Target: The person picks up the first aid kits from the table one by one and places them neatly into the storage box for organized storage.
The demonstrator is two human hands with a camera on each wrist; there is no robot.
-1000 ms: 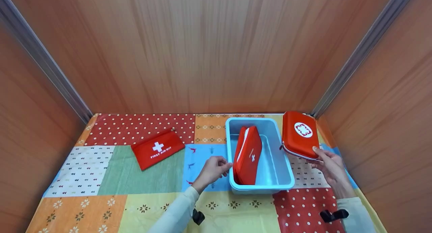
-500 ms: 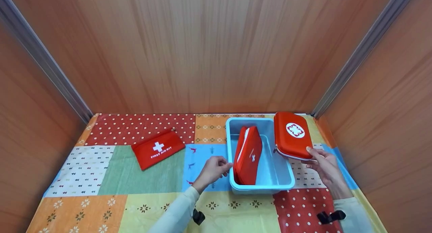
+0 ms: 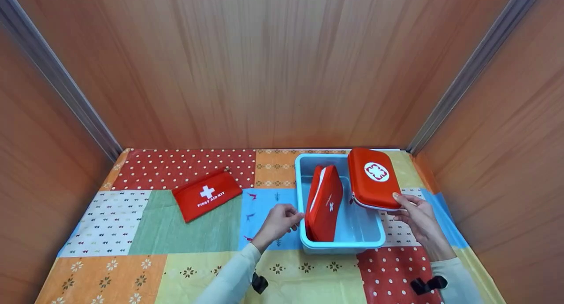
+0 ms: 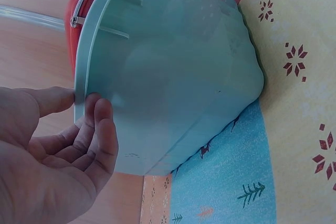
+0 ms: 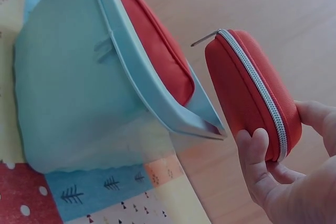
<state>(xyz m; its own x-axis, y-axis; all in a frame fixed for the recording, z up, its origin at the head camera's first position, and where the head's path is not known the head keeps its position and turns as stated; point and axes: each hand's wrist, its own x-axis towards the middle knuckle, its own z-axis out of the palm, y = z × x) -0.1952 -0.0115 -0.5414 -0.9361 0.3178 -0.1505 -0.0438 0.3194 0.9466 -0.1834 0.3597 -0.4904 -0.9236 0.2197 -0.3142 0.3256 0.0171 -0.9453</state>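
A red zippered first aid case [image 3: 373, 185] with a white round emblem hangs over the right rim of the light-blue bin [image 3: 359, 243]. My right hand [image 3: 416, 218] grips its near right corner, thumb on top and fingers beneath; the right wrist view shows the case [image 5: 252, 87] held edge-on, apart from the bin. My left hand [image 3: 280, 222] pinches the bin's left rim between thumb and fingers, plain in the left wrist view on the bin wall [image 4: 173, 77]. Inside the bin, a red first aid pouch [image 3: 325, 207] with white edging leans along the left wall.
A flat red pouch [image 3: 207, 194] marked "FIRST AID KIT" lies on the patchwork tablecloth [image 3: 189, 238] left of the bin. Wooden panels [image 3: 273, 75] enclose the table at the back and both sides.
My right hand has carried the red case leftward, from beside the bin to over its right part. The left hand stays on the rim, and the bin and pouches have not moved.
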